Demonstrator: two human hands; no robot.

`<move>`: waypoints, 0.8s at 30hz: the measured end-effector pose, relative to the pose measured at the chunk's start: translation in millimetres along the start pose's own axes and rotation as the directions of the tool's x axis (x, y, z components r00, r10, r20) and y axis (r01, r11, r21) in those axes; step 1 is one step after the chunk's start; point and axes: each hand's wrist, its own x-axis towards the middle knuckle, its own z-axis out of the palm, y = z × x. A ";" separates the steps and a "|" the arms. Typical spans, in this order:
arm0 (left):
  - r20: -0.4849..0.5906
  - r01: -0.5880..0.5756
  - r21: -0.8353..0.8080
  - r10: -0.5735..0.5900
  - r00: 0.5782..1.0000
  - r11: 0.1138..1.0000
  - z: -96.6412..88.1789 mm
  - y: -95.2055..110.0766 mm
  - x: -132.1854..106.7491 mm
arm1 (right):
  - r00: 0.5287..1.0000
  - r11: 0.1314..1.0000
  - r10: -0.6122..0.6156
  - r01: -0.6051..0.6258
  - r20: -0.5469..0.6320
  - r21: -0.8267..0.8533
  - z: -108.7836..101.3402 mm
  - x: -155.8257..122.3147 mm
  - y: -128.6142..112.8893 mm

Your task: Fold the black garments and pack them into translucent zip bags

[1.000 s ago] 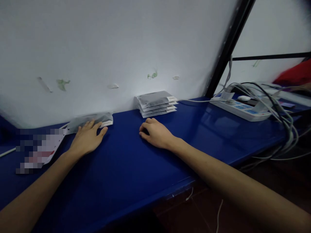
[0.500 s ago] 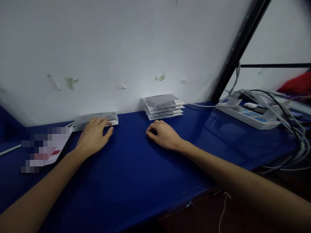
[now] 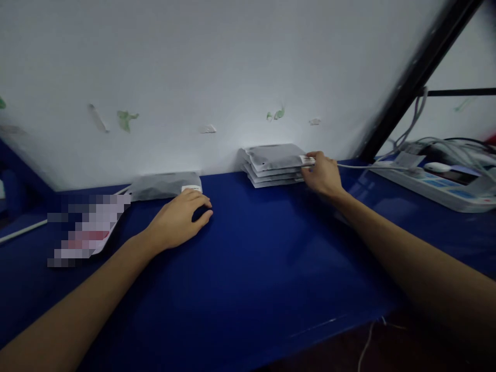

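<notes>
- The stack of grey pouches (image 3: 273,157) lies far on the worktop (image 3: 251,248), against the wall.
- The right hand (image 3: 323,175) touches the top pouch's labelled right end; I cannot tell whether its grip has closed.
- The left hand (image 3: 178,222) rests slack and empty beside a single pouch (image 3: 165,185).
- The pouches look light, floppy and slick; best pinched at an edge.

Labels on pouches (image 3: 273,156) unreadable; paper (image 3: 87,230) pixelated.

Single head-worn view, looking forward and down over the blue bench (image 3: 248,279) to the white wall (image 3: 232,62) at twelve o'clock; close in, left hand (image 3: 179,223) at eight o'clock, right hand (image 3: 323,175) at three.
</notes>
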 end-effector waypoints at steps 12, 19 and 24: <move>-0.118 0.031 0.036 -0.026 0.993 0.999 -6.6 10.1 -1.5 | 0.835 0.824 -0.549 0.549 -0.046 0.138 -34.4 -28.2 -81.2; -0.098 -0.008 0.032 0.011 0.995 0.999 -5.0 23.7 -3.7 | 0.449 0.473 -0.880 0.811 0.153 0.343 -53.3 -65.8 -134.9; 0.060 -0.099 -0.036 0.101 0.993 0.994 -4.3 34.1 -1.9 | 0.481 0.436 -0.876 0.774 0.021 0.459 -63.1 -76.8 -145.4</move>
